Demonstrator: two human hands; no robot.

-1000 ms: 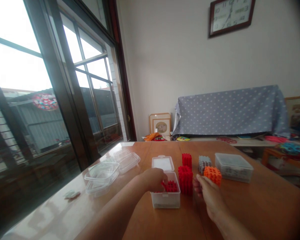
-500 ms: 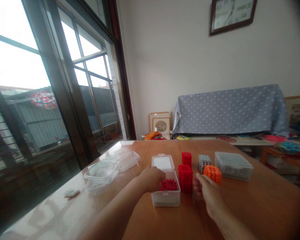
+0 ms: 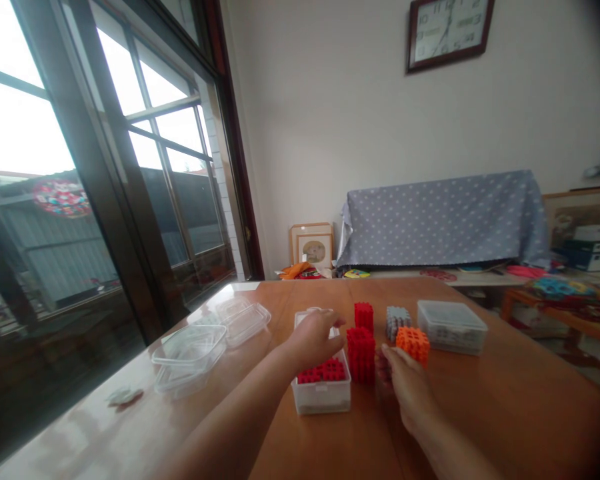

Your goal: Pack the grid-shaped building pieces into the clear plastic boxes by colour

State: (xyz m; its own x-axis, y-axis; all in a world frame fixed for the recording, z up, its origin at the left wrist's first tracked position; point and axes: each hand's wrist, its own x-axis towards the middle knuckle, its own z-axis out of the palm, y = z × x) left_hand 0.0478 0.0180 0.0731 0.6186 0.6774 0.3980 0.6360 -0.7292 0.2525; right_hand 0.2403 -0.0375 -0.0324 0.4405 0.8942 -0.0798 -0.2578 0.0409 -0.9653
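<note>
Over the open box point(image 3: 323, 402), your left hand point(image 3: 316, 339): palm down, thumb and fingers parted, fingertips pointing towards your right; you have no piece visible in it.
Beside the near red stack point(image 3: 361, 357), your right hand point(image 3: 407, 387): fingers curled in loosely; you cannot tell from this view whether they touch the stack or hide something small.
Red pieces point(image 3: 325, 373): inside the box, below your left hand, lying near the rim.
Near red stack, risk: it stands tall and narrow just right of your left hand; a sideways brush from those fingertips, or a push from your right knuckles, could topple or shear it.
Orange block point(image 3: 413, 343), risk: it sits just beyond your right hand, so a careless forward move could knock it into the grey block point(image 3: 398, 323).
Lid point(image 3: 300, 321), risk: it is folded back behind your left hand; if your wrist or fingers catch it, the box could be dragged or tipped and the pieces shifted.
Open box, direction: upright, clasp side towards you, lid away from you; your hand hides too much to settle its long axis.
Near red stack, direction: upright, long axis vertical, with the far red stack point(image 3: 363, 315) behind it, beyond your left fingertips.
</note>
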